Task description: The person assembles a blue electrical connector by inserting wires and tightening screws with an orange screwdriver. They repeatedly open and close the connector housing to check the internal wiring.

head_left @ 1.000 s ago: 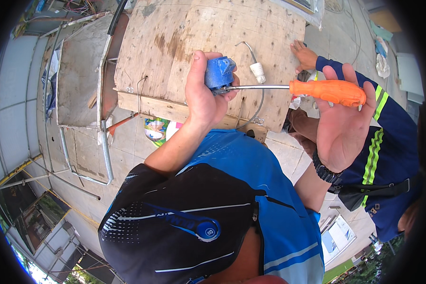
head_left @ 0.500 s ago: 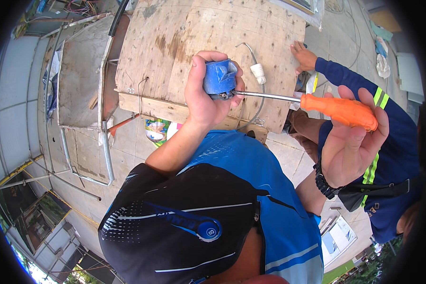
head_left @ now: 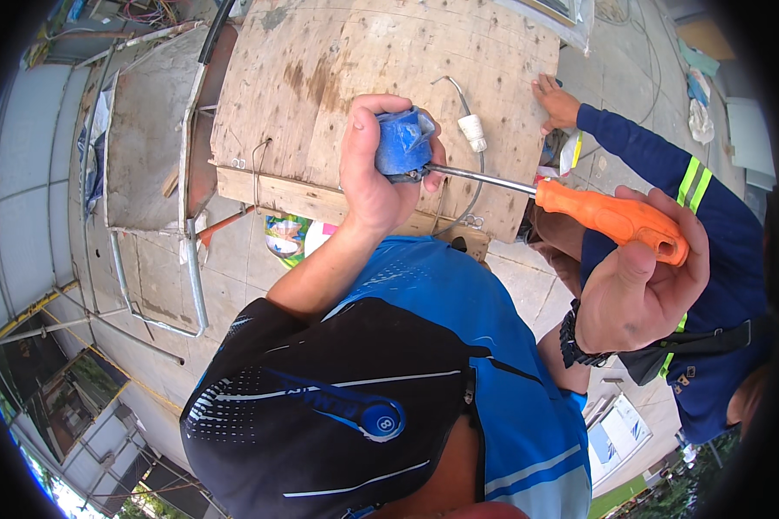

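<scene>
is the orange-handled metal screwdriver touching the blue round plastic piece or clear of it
Apparently touching: the screwdriver ends at the lower rim of the blue piece; whether inserted, I cannot tell.

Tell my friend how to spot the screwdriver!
Find the plywood top, then the person's right hand beyond its lower right corner. That hand holds the screwdriver, its shaft reaching left to a blue plastic housing. Unlike that housing, it has an orange handle.

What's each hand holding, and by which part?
The left hand grips a blue plastic connector around its body; the right hand holds an orange-handled screwdriver by the handle's butt end.
</scene>
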Demonstrator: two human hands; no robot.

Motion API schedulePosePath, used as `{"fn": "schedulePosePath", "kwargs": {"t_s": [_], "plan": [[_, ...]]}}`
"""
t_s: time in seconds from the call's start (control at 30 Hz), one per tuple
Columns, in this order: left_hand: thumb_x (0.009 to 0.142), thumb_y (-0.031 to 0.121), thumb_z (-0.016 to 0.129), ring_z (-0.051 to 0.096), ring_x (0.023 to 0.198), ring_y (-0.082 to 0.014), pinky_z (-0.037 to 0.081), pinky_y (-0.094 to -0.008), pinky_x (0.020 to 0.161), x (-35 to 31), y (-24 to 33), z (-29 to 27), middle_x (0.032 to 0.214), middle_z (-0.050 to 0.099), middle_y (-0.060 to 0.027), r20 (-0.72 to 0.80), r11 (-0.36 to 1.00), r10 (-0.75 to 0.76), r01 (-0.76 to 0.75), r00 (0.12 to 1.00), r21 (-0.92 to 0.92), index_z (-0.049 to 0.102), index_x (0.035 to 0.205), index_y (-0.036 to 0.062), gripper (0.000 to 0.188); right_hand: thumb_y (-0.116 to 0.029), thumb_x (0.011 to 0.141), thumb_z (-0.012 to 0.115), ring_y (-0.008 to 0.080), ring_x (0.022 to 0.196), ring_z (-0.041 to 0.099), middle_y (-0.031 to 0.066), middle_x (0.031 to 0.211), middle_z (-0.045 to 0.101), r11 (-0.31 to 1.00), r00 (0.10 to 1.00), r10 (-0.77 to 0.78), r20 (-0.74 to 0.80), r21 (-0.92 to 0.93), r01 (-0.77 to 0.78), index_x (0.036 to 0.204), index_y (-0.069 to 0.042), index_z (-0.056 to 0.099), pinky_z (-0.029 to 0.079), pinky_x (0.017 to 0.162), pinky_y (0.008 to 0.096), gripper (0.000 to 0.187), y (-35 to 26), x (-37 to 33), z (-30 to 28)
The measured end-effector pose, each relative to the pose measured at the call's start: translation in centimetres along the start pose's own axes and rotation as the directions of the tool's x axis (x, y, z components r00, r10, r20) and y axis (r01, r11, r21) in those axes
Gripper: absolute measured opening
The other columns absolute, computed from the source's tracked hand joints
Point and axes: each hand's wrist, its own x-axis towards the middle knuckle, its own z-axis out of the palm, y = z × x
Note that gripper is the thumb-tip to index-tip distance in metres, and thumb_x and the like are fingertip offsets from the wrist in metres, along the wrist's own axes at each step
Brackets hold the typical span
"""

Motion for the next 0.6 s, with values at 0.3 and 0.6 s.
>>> {"fn": "schedulePosePath", "kwargs": {"t_s": [0.3,0.6], "plan": [[0.098,0.054,0.035,0.056,0.059,-0.0252,0.042,-0.0309,0.042,-0.2,-0.2,-0.6,0.086,0.056,-0.0180,-0.009,0.998,0.052,-0.052,0.999,0.046,0.050,0.109,0.0122,0.046,-0.024,0.077,0.080,0.0252,0.091,0.065,0.0200,0.104,0.062,0.996,0.987,0.047,-0.153,-0.061,-0.057,0.120,0.007,0.051,0.057,0.077,0.0334,0.060,0.2,-0.7,0.3],[0.096,0.052,0.041,0.057,0.062,-0.0242,0.042,-0.0323,0.044,0.5,-0.5,-0.4,0.084,0.058,-0.0161,-0.142,0.990,-0.142,0.139,0.980,-0.033,0.049,0.108,0.0064,0.048,-0.013,0.089,0.067,0.0162,0.094,0.059,0.0146,0.121,0.057,0.985,0.989,0.094,0.116,0.134,-0.109,0.121,0.002,0.059,0.049,0.080,0.0260,0.036,2.4,2.1,-1.1]]}}
